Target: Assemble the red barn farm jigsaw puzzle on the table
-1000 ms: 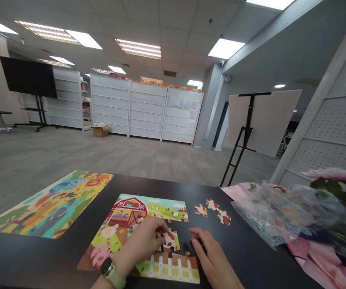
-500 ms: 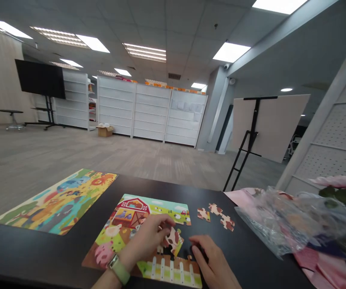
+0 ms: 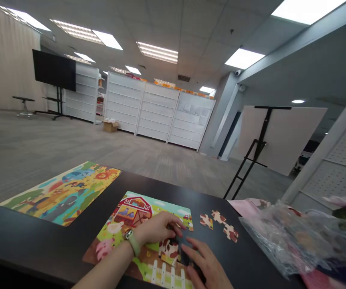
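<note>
A farm jigsaw puzzle [image 3: 121, 218] with a red barn, pig and white fence lies on the black table, its right side partly unfilled. A cow-patterned puzzle piece [image 3: 169, 249] sits in that gap, above the fence. Just over its upper edge is my left hand [image 3: 157, 228], fingers bent and apart, with a watch on the wrist; whether it touches the piece cannot be made out. My right hand [image 3: 205, 263] is at the puzzle's right edge, beside the cow piece, fingers spread. Several loose brown-and-white puzzle pieces [image 3: 219, 217] lie to the right.
Another animal puzzle [image 3: 67, 192] lies at the table's left. Crumpled clear plastic [image 3: 293, 237] and pink cloth [image 3: 320, 279] cover the right side. Beyond the table stand an easel board [image 3: 284, 136], white shelves [image 3: 157, 110] and a screen [image 3: 54, 70].
The cow piece has turned and sits lower in the gap. My left fingers have loosened and moved up and right from it. My right hand has come closer, fingers more spread. The view has tilted.
</note>
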A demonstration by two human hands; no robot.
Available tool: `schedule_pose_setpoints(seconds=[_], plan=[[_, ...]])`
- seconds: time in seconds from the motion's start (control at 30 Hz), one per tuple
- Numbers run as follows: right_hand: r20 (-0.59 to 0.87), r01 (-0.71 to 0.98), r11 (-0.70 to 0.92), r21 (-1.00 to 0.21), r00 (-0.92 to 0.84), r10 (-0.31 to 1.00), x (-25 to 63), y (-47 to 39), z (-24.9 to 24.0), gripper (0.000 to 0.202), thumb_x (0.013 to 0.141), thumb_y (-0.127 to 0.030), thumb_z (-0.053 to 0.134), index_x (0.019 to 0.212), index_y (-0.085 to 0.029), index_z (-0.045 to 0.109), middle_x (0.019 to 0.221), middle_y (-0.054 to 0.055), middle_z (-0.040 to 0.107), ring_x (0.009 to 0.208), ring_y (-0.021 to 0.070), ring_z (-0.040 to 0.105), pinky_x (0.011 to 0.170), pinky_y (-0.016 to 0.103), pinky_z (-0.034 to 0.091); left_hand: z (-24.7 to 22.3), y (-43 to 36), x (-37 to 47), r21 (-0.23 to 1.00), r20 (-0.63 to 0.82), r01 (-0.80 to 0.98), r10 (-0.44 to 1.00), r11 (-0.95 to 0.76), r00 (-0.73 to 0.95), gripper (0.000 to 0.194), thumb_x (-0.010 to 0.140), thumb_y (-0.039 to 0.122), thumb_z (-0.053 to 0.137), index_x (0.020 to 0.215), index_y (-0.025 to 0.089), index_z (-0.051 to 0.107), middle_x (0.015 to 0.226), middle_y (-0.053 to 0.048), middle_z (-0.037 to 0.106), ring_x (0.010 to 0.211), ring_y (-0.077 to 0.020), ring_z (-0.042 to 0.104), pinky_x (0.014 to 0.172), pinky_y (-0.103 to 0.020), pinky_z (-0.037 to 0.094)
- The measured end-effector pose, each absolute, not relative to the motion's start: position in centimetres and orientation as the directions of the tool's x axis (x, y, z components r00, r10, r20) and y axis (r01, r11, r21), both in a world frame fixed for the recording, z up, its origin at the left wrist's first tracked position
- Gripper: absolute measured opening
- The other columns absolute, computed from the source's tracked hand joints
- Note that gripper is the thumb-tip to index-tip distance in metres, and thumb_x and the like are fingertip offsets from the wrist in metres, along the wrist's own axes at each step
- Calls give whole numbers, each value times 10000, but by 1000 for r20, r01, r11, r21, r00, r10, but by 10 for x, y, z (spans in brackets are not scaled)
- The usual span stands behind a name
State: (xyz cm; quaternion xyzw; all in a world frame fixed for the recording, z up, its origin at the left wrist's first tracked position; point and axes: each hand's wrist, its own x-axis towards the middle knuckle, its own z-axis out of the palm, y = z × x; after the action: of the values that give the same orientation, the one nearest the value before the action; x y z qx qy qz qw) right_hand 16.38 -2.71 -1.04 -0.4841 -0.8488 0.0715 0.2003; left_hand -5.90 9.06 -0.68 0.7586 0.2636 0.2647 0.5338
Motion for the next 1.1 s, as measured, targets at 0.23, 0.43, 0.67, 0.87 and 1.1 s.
schedule_pose_setpoints(seconds=[0.23, 0.43, 0.67, 0.87, 1.1], plan=[[254, 796, 523, -304, -461, 850, 163, -26, -10, 361, 963, -211, 512, 1293, -211, 657, 1325, 148, 652, 1216, 260, 628, 1033, 384, 529, 3, 75, -90, 886, 116, 243, 696, -395, 708, 540, 709, 190, 723, 1246, 247, 699, 1142, -45, 745, 971, -227, 677, 853, -317, 521], [268, 797, 460, -391, -380, 885, 158, -31, -8, 313, 951, -198, 510, 1222, -179, 664, 1234, 153, 664, 1153, 245, 655, 996, 349, 547, 18, 49, -90, 691, 88, 410, 632, -595, 770, 585, 683, 175, 760, 1253, 293, 703, 1150, -42, 708, 1044, -268, 629, 910, -332, 478], [320, 760, 489, -429, -378, 869, 158, -33, -5, 291, 932, -143, 487, 1156, -168, 671, 1164, 139, 674, 1091, 224, 671, 952, 317, 555, 9, 51, -76, 861, 65, 350, 762, -370, 645, 424, 656, 172, 715, 1071, 250, 748, 899, 14, 631, 791, -168, 578, 707, -251, 462], [326, 749, 474, -463, -354, 877, 155, -38, 1, 270, 930, -138, 493, 1126, -196, 669, 1150, 107, 672, 1075, 214, 665, 953, 312, 544, 3, 50, -63, 884, 71, 358, 842, -301, 534, 184, 873, 328, 531, 958, 179, 598, 798, 16, 621, 683, -141, 616, 590, -225, 470], [290, 764, 454, -459, -354, 889, 151, -42, 6, 281, 911, -118, 491, 1118, -180, 671, 1144, 109, 671, 1073, 214, 656, 945, 313, 540, 2, 46, -68, 761, 118, 535, 889, -368, 443, 37, 709, 202, 674, 741, 186, 674, 763, -1, 646, 723, -178, 606, 636, -261, 397]])
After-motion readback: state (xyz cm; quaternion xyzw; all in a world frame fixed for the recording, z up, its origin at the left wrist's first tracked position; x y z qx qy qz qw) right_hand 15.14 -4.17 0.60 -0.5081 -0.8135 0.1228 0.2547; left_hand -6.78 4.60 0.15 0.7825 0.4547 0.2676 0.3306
